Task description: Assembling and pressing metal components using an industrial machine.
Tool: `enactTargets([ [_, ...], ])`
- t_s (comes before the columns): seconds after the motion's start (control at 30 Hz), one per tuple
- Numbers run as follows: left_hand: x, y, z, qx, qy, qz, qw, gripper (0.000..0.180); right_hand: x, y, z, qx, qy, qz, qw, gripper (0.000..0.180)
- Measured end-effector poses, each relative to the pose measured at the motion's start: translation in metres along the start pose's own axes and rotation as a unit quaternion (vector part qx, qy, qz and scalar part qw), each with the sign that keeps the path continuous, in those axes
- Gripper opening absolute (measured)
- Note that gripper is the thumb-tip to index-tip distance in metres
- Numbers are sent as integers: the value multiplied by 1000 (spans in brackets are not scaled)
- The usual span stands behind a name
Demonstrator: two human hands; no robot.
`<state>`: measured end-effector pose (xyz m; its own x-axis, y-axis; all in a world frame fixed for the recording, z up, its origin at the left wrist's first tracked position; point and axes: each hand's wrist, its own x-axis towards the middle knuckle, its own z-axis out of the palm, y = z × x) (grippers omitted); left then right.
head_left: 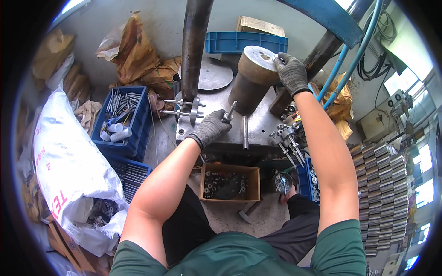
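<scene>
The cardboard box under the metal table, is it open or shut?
Open. The cardboard box has no lid on top, and small dark metal parts show inside it.

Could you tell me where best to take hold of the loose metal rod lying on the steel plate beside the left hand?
Grip the metal rod around its middle, from above. It lies flat on the steel plate, bare along its length, with the left hand just to its left and open plate to its right.

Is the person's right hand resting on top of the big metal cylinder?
Yes, the gloved right hand lies on the cylinder's top face.
</scene>
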<state>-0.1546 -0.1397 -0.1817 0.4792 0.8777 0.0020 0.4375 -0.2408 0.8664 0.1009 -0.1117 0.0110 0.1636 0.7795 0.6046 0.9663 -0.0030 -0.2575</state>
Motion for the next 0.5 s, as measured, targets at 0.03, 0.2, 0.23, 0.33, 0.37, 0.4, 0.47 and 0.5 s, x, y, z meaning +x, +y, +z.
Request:
enactTargets([
  [0.03,-1,4,1,7,-2,1,1000,41,-3,4,-2,-8,25,-25,999,37],
  [0.2,18,-36,17,13,-30,2,999,46,-52,15,-47,106,20,-75,991,36],
  [0.23,29,-96,19,-116,-57,24,991,44,-76,-2,-55,149,-4,-84,985,33],
  [0.33,61,-111,42,-152,-48,93,983,38,-164,5,-90,200,-115,-79,970,24],
  [0.37,60,-111,40,-180,-46,86,979,23,-193,8,-99,192,-139,-106,966,22],
  [0.4,58,-110,38,-209,-45,81,973,15,-221,11,-109,183,-163,-133,960,20],
  [0.47,50,-112,31,-240,-38,62,968,17,-263,27,-113,164,-228,-194,940,19],
  [0.5,45,-114,28,-279,-30,41,959,19,-283,33,-113,165,-260,-171,936,20],
])
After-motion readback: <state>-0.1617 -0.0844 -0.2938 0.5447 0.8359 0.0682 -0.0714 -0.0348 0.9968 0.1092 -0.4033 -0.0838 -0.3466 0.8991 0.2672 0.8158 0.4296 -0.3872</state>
